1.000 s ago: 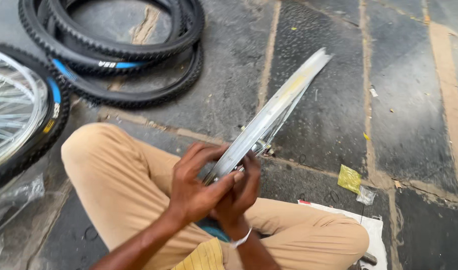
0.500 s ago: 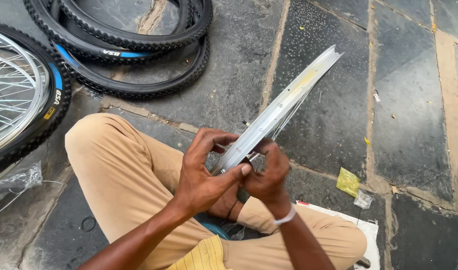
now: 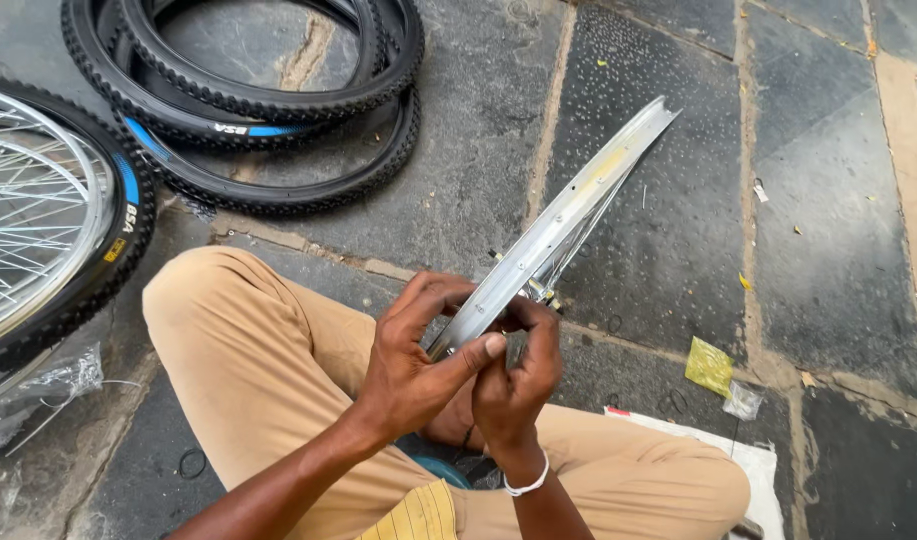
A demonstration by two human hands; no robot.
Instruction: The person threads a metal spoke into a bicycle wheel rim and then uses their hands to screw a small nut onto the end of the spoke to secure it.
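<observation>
Head view: a person sits cross-legged on a dark stone floor (image 3: 678,260), both hands closed on the near end of a bare silver rim (image 3: 563,225). The left hand (image 3: 413,370) wraps the rim from the left, thumb stretched across its edge. The right hand (image 3: 513,385), a white band at the wrist, pinches the same end from the right, fingertips touching the left thumb. The rim rises from the hands over the lap and slants away toward the upper right, its far end above the floor's middle. A few thin spokes (image 3: 578,235) hang under it, partly hidden by the metal.

Two black tyres (image 3: 278,110) lie stacked at the floor's top left corner. A built wheel (image 3: 48,220) with a tyre and spokes sits at the left edge, cut off by the frame. Crumpled clear plastic (image 3: 38,385) lies just below it. A small yellow packet (image 3: 708,365) rests right of the hands, near a white sheet (image 3: 748,460) by the person's right knee. The tan trousers (image 3: 248,360) fill the lower middle and hide the floor beneath.
</observation>
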